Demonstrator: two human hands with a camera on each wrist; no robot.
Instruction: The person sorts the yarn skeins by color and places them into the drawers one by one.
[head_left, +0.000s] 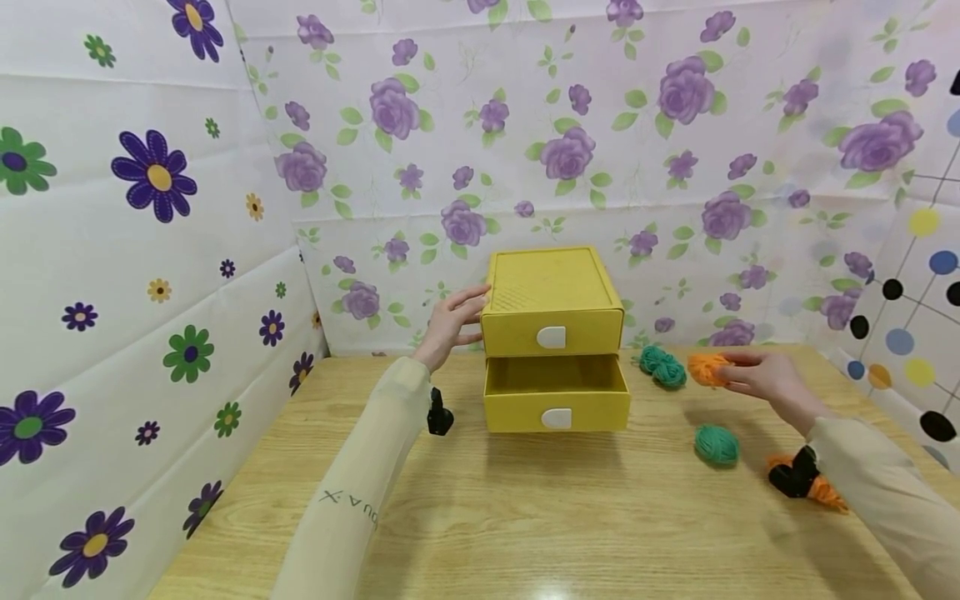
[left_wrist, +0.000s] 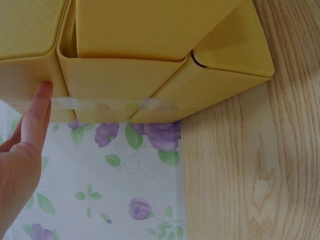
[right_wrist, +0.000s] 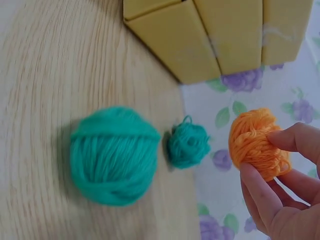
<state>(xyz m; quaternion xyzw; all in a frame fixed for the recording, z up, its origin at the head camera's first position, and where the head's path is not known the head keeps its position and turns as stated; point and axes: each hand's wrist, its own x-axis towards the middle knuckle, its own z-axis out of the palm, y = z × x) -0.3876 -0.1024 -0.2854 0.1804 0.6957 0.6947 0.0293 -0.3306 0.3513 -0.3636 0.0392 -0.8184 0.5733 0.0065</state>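
A yellow drawer box (head_left: pixel 555 283) stands on the table near the back wall. Its lower drawer (head_left: pixel 558 411) is pulled out, and no contents show in the visible part; the upper drawer (head_left: pixel 517 335) is closed. My left hand (head_left: pixel 450 323) touches the box's left side with extended fingers, seen also in the left wrist view. Between thumb and fingers my right hand (head_left: pixel 772 382) pinches an orange ball of yarn (right_wrist: pixel 257 142), held above the table to the right of the box. Two green balls of yarn, one nearer (head_left: pixel 716 445) and one farther back (head_left: pixel 663 367), lie close by.
Another orange ball of yarn (head_left: pixel 825 492) lies at the right, partly hidden behind the right wrist's black camera (head_left: pixel 795 473). Flowered cloth walls (head_left: pixel 450 125) rise behind and beside the wooden table (head_left: pixel 570 525).
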